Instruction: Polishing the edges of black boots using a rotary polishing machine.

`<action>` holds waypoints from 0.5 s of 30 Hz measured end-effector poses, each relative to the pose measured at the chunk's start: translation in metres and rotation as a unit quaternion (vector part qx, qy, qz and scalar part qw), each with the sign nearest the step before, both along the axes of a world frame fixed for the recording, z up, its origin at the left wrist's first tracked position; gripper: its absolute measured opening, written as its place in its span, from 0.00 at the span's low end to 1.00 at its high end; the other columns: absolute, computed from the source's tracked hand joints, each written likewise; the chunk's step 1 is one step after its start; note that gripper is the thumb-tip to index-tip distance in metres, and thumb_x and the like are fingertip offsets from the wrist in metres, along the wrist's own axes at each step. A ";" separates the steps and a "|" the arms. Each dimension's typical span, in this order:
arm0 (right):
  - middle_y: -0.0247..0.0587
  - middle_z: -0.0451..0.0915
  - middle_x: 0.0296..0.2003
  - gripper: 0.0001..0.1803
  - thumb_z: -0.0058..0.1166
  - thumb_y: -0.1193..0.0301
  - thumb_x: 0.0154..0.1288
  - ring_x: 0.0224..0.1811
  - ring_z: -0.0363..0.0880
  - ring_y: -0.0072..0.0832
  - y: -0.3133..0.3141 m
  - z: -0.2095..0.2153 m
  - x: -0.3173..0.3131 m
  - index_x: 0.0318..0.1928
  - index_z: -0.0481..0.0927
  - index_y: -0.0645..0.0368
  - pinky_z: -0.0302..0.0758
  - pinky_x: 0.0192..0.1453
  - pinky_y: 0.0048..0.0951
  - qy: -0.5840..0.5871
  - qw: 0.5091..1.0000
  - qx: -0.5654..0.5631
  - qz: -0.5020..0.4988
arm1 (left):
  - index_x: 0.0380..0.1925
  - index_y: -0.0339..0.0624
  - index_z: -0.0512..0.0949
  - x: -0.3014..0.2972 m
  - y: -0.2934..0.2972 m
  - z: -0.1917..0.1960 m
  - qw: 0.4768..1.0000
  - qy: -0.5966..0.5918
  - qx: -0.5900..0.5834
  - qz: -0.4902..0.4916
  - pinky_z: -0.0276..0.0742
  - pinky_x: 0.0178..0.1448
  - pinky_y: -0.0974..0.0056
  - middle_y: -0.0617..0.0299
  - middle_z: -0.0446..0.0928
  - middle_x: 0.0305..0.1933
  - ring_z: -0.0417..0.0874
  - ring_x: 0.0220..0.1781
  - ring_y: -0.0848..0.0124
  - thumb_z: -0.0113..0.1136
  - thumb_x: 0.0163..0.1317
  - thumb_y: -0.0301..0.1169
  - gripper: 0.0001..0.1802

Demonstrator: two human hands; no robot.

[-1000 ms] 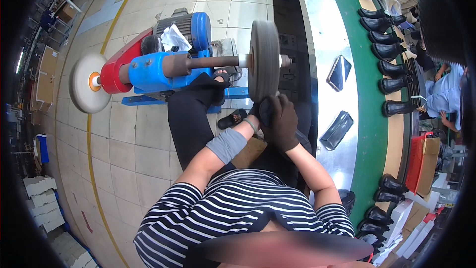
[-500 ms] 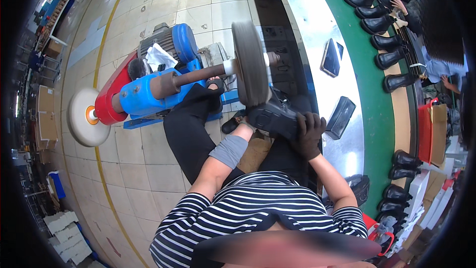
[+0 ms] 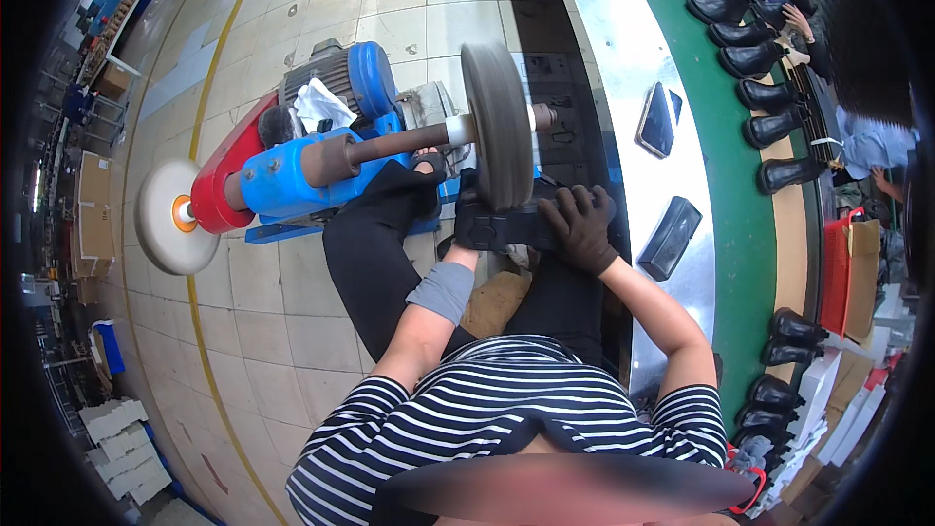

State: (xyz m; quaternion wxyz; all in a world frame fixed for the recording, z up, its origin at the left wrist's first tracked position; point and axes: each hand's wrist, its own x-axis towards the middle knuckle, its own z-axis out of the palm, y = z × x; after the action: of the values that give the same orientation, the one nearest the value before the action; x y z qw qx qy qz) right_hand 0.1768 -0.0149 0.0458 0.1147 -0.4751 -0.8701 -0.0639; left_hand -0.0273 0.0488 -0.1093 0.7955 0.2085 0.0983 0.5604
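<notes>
A black shoe (image 3: 499,230) lies sole up beneath the lower rim of a large dark buffing wheel (image 3: 499,127), which looks blurred by spinning. The shoe appears to touch the rim. My right hand (image 3: 584,231), in a dark brown glove, grips the shoe's right end, with its fingers bent over the edge. At the other end my left hand (image 3: 464,251) holds the shoe; its fingers are hidden, and a grey sleeve band (image 3: 441,292) covers that forearm. The wheel sits on a shaft (image 3: 404,144) from a blue and red machine (image 3: 292,175).
A white wheel (image 3: 175,216) is on the machine's left end. A metal table (image 3: 672,317) at my right bears a phone (image 3: 658,122) and a dark case (image 3: 670,238). Beyond runs a green belt (image 3: 726,166) beside several black shoes (image 3: 769,125). Another person's hand (image 3: 799,23) is far right.
The shoe has shifted left and turned from slanted to nearly level under the wheel. Both my hands have moved left with it. The whole view has shifted slightly.
</notes>
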 end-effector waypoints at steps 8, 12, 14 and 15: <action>0.45 0.69 0.50 0.30 0.57 0.57 0.47 0.55 0.65 0.43 0.012 -0.027 -0.013 0.54 0.72 0.45 0.54 0.61 0.59 0.020 0.996 0.071 0.057 | 0.43 0.40 0.75 -0.018 -0.005 0.073 0.690 0.623 0.243 0.278 0.68 0.60 0.64 0.55 0.74 0.41 0.74 0.48 0.63 0.40 0.70 0.33 0.14; 0.43 0.68 0.49 0.29 0.56 0.62 0.48 0.54 0.66 0.42 0.011 -0.023 -0.030 0.55 0.71 0.44 0.56 0.61 0.58 0.077 0.989 0.078 0.097 | 0.54 0.42 0.70 -0.048 0.023 0.055 0.416 0.829 0.216 0.304 0.64 0.63 0.65 0.49 0.69 0.58 0.70 0.58 0.64 0.44 0.65 0.29 0.18; 0.43 0.68 0.49 0.29 0.57 0.61 0.47 0.54 0.66 0.42 0.004 -0.025 -0.024 0.55 0.71 0.44 0.55 0.61 0.57 0.082 0.989 0.087 0.087 | 0.52 0.41 0.71 -0.041 0.012 0.058 0.390 0.855 0.229 0.253 0.65 0.62 0.64 0.50 0.70 0.55 0.71 0.56 0.63 0.44 0.65 0.30 0.17; 0.43 0.68 0.49 0.30 0.58 0.61 0.46 0.54 0.66 0.42 -0.001 -0.026 -0.019 0.54 0.71 0.44 0.55 0.61 0.56 0.086 0.989 0.096 0.074 | 0.50 0.41 0.72 -0.032 0.003 0.058 0.364 0.877 0.242 0.200 0.66 0.62 0.63 0.50 0.71 0.51 0.73 0.54 0.63 0.45 0.65 0.32 0.16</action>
State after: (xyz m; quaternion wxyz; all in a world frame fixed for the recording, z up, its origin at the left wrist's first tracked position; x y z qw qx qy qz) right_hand 0.1578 -0.0157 0.0195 0.2387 -0.3995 -0.8797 -0.0977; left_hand -0.0590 0.0514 -0.0510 0.0411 0.7405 0.6390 0.2042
